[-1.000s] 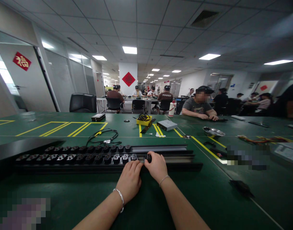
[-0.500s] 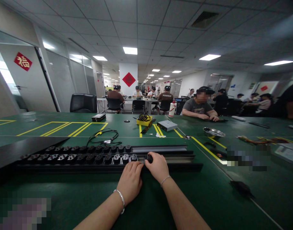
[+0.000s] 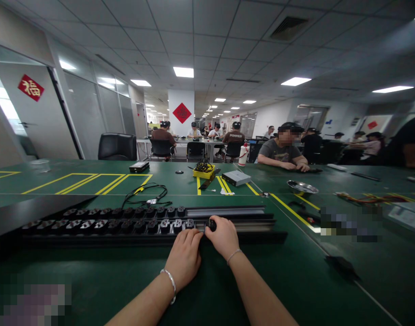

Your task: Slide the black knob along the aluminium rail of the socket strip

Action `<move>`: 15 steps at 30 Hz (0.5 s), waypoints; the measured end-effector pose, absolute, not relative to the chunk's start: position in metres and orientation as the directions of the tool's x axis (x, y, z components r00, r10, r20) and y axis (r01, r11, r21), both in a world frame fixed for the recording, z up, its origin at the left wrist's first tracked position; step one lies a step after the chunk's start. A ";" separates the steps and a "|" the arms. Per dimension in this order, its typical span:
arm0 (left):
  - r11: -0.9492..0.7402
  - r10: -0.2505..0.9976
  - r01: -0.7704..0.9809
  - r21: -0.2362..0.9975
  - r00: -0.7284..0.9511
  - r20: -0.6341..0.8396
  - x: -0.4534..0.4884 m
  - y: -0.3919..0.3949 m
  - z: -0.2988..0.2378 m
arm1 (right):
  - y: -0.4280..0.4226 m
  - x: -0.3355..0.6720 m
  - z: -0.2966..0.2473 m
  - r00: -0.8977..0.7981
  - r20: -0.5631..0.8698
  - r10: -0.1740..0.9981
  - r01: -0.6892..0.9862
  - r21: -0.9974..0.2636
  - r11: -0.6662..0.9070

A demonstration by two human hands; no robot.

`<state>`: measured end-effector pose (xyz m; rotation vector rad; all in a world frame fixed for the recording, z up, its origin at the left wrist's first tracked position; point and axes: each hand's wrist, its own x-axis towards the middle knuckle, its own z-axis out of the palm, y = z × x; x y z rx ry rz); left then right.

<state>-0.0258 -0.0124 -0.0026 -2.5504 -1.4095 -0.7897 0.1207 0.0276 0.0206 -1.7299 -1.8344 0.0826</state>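
Two long black power tracks [image 3: 248, 226] lie side by side on the table, their left parts filled with several black socket modules [image 3: 139, 225]. At the bare stretch of the nearer track, my right hand [image 3: 224, 237] pinches a round black socket module [image 3: 212, 225] between thumb and fingers. Just left of it, my left hand [image 3: 186, 253] presses its closed fingers over the track's front edge, beside the last seated modules. Its fingertips nearly meet my right thumb. The underside of the held module is hidden.
Behind the tracks lie a black cable [image 3: 149, 192], a yellow box with cables [image 3: 203, 171] and a grey metal box [image 3: 236, 177]. A metal bowl [image 3: 302, 187] is at right. A dark panel [image 3: 34, 215] rises at left. A person [image 3: 282, 149] sits across the table.
Both hands stay almost in place, with the socket module still in the right hand. The left end of the tracks appears shifted very slightly, leftward and down.
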 end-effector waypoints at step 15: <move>-0.557 0.751 0.820 0.133 0.429 0.503 -0.026 -0.014 -0.001 | 0.028 0.121 0.023 0.035 0.363 0.931 0.894 -0.427 0.133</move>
